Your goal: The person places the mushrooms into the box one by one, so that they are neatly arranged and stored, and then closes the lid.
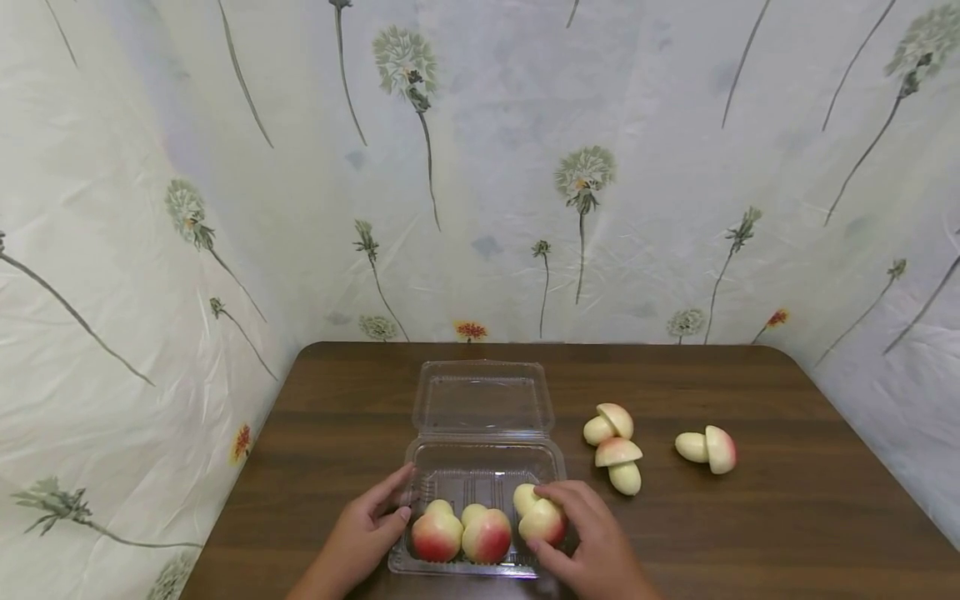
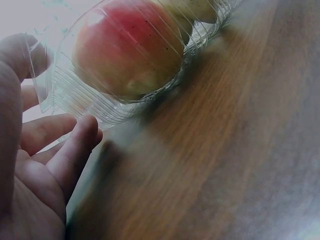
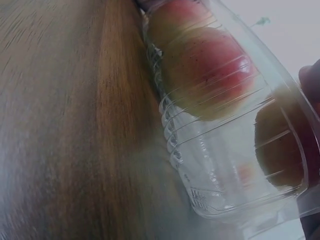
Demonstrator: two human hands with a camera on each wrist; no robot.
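Your left hand (image 1: 365,531) is bracing the clear plastic clamshell box (image 1: 480,467) with relaxed fingers, while your right hand (image 1: 581,533) is gripping the third pink-and-cream mushroom-shaped toy (image 1: 538,515) inside. Pressing unevenly could be sliding that light box across the brown wooden table (image 1: 787,500).

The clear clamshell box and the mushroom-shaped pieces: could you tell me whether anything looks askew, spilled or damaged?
Nothing stands out. The clamshell box lies open, lid flat behind. Three pieces sit inside, the right hand holding one; three more lie loose to the right on the table, unbroken.
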